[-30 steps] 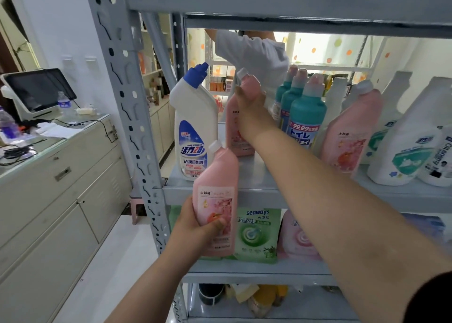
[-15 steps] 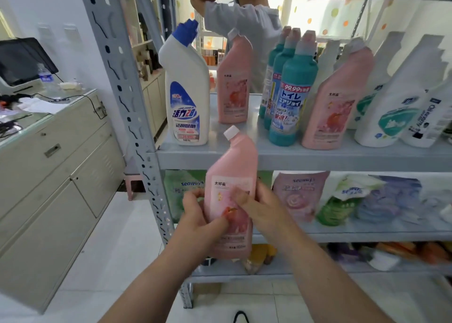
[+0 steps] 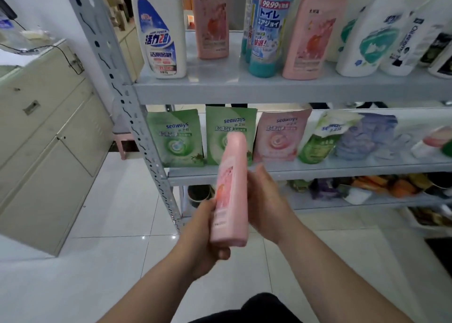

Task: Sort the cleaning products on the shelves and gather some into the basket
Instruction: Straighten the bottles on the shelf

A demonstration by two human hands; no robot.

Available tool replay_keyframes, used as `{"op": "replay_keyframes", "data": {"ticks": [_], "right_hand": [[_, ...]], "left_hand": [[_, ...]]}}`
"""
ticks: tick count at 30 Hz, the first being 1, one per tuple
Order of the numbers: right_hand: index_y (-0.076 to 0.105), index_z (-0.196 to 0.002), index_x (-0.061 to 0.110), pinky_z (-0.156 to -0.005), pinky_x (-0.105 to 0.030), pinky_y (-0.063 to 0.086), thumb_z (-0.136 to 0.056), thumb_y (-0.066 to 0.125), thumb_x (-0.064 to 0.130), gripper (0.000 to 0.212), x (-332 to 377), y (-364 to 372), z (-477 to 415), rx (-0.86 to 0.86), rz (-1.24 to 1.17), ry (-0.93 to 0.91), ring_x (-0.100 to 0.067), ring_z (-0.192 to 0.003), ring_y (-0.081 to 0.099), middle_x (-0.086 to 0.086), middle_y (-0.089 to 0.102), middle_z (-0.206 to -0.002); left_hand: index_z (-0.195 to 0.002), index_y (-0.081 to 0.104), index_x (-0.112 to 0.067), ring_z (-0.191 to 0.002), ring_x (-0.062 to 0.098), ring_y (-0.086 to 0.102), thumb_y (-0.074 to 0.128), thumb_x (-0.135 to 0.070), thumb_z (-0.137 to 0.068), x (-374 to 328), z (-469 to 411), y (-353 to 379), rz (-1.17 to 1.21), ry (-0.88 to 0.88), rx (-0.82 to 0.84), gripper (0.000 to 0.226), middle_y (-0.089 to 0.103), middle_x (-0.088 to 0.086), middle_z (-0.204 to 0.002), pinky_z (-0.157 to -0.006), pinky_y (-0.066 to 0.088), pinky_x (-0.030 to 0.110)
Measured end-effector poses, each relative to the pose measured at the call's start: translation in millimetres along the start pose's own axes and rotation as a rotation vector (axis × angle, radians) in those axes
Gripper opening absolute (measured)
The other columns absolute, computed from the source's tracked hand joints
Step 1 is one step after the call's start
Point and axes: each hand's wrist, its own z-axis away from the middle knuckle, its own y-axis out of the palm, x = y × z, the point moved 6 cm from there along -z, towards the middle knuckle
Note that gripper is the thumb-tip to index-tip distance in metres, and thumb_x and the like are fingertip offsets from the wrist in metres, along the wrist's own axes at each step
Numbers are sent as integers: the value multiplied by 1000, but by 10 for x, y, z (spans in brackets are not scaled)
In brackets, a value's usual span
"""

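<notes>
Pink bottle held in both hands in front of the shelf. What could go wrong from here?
1. Slip: the left hand grips only the base of the pink bottle, the right hand steadies its side, fingers hidden; a drop would hit the tile floor.
2. Knock: the bottle's top overlaps a green pouch standing on the middle shelf; depth is unclear, but a forward swing might tip it.
3. No basket is in view, so placing may mean searching.

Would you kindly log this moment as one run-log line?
held: pink bottle | left hand: grips its base | right hand: touches its side | position: before middle shelf
</notes>
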Motion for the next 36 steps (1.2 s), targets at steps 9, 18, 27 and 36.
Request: {"op": "replay_keyframes", "data": {"ticks": [9, 18, 27, 36], "right_hand": [[50, -131, 1, -86, -45, 58, -79, 62, 27, 59, -91, -432, 229, 76, -85, 13, -31, -106, 64, -19, 66, -111], [48, -133, 42, -99, -40, 55, -68, 93, 16, 83, 335, -1066, 837, 336, 617, -295, -20, -129, 59, 6, 60, -134], [59, -105, 51, -66, -16, 56, -63, 76, 74, 50, 467, -2131, 1126, -294, 562, -206, 4, -88, 70, 30, 70, -100], [62, -120, 20, -94, -52, 54, -86, 50, 72, 64, -118, -2099, 1315, -28, 8, 183, -27, -105, 72, -10, 76, -110]], "left_hand": [[-136, 47, -29, -88, 17, 71, 88, -48, -55, 445, 82, 226, -437, 68, 83, 93, 61, 1, -117, -61, 61, 36], [-144, 35, -43, -114, 4, 48, 77, -8, -70, 685, -82, 733, -980, 574, -195, 92, 32, -12, -125, -97, 51, 28], [-119, 52, -29, -91, 22, 76, 63, -19, -97, 1368, -146, 1500, -429, 280, -117, 26, 68, 4, -116, -66, 64, 42], [-100, 67, -9, -53, 25, 63, 61, -54, -88, 1880, 150, 1965, 207, -338, 43, 47, 62, 9, -75, -32, 35, 15]]}}
